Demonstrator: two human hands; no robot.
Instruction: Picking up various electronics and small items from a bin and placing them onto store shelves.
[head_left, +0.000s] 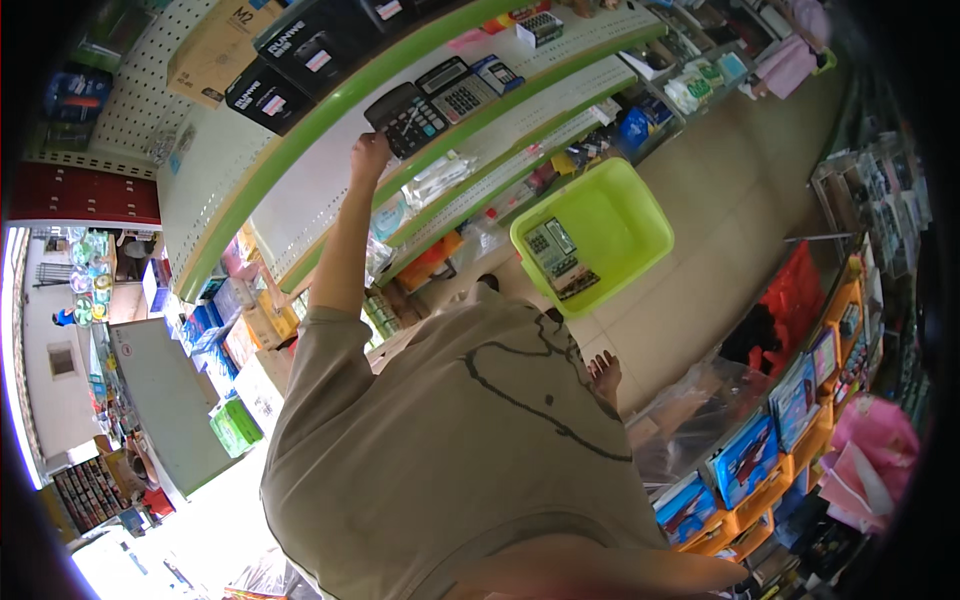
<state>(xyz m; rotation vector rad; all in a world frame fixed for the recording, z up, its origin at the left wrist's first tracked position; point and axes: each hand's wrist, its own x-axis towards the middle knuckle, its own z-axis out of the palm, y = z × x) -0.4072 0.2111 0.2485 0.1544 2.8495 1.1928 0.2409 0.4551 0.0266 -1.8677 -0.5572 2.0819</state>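
Observation:
My left hand (370, 156) reaches up to a display shelf. Its fingers are closed at the near left edge of a black desktop calculator (414, 124). Right beside that one lies a grey and black calculator (456, 90), followed by a smaller blue and white packaged calculator (497, 75). My right hand (606, 373) hangs low at my side, holding nothing, its fingers apart and slightly curled. On the floor by my feet stands a lime-green plastic bin (634, 225). Inside it are a grey calculator (551, 244) and a dark flat item (574, 282).
Black boxes (319, 49) stand on the upper shelf, whose green edge (330, 112) juts out above my arm. Plastic-wrapped packs (439, 180) fill a lower shelf. To the right are orange racks (765, 491) with blue packages (742, 457). Another person in pink (787, 64) is at far right.

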